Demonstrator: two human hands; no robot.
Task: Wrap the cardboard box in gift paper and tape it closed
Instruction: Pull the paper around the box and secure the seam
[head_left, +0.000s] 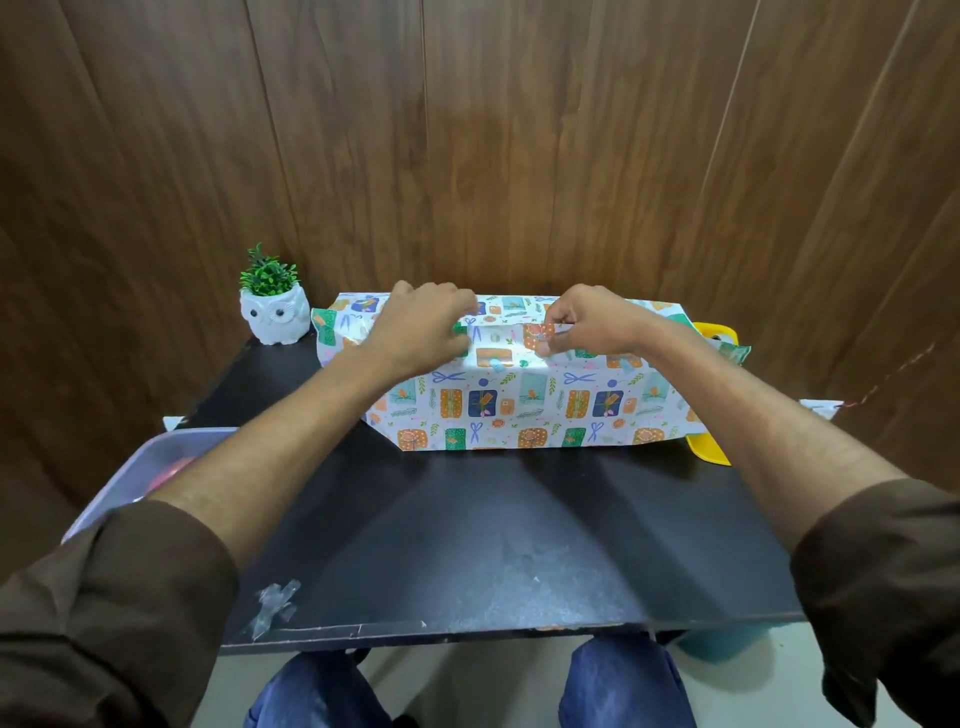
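The box (524, 405) lies across the far half of the black table, fully covered in white gift paper printed with orange, blue and green presents and scissors; no cardboard shows. Both hands are on its top, along the paper's overlapping seam. My left hand (421, 327) lies over the seam left of centre with fingers curled down onto the paper. My right hand (587, 322) pinches the folded paper edge right of centre. The paper's ends stick out loose at the left (337, 332) and right (727, 348). No tape on the seam is visible.
A white owl pot with a green plant (274, 306) stands at the back left. A yellow object (714, 395) is half hidden behind the box's right end. A translucent tub (150, 467) sits at the left edge. Crumpled tape scraps (275, 605) stick near the table's front edge (467, 631).
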